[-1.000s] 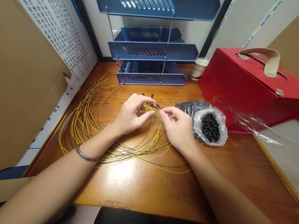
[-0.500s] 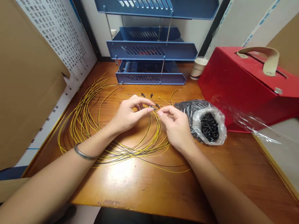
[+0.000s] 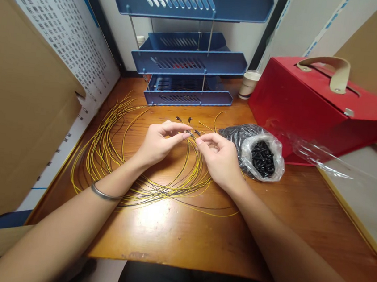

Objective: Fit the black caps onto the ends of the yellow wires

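A bundle of thin yellow wires [image 3: 113, 151] lies looped on the wooden desk [image 3: 172, 229]. Several wire ends carry small black caps [image 3: 179, 119]. My left hand [image 3: 159, 143] pinches one wire end near the bundle's top, thumb and forefinger pressed together. My right hand [image 3: 218, 158] is closed in a pinch facing it, fingertips almost touching the left hand's, on a small piece I cannot make out. A clear plastic bag [image 3: 263, 155] of small black caps lies just right of my right hand.
A blue stacked letter tray [image 3: 188, 62] stands at the back. A paper cup [image 3: 248, 84] sits beside a red box with a tan handle [image 3: 316, 109]. Cardboard [image 3: 16, 109] walls the left side. A clear plastic sheet [image 3: 334, 161] lies at the right.
Both hands drew slightly closer together, the fingertips meeting over the wire end. The view shifted a little down and left.
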`<state>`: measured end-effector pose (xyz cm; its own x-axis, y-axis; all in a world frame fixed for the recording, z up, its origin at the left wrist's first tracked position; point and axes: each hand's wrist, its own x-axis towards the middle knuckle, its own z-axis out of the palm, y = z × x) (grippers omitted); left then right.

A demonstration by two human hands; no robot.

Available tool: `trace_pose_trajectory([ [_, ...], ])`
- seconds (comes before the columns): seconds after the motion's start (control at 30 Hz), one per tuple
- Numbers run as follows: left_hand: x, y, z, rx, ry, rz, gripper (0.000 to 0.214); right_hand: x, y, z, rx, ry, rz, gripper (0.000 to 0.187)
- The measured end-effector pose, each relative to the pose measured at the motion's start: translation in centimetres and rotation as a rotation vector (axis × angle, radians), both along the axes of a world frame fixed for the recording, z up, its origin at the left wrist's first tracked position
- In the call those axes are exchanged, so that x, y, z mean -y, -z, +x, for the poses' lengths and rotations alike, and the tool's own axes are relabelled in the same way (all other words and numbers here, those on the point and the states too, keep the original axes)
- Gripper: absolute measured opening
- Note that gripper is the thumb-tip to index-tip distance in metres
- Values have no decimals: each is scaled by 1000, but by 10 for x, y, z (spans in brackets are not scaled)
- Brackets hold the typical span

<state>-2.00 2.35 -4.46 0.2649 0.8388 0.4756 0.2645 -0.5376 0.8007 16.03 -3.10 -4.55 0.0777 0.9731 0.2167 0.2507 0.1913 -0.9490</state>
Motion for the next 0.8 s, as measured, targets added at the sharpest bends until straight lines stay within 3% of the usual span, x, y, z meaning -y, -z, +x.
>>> trace_pose_trajectory([
  [0.3,1,0,0,11,47,-7,18,2,0,0,60,-10,6,16],
  [0.47,-1,0,0,24,-29,-22,19,0,2,0,58,23,52,14],
  [0.67,1,0,0,16,71,-70,21,2,0,-1,105,-1,42,14],
  [0.8,1,0,0,21,22,-42,18,2,0,-1,107,42,63,12],
])
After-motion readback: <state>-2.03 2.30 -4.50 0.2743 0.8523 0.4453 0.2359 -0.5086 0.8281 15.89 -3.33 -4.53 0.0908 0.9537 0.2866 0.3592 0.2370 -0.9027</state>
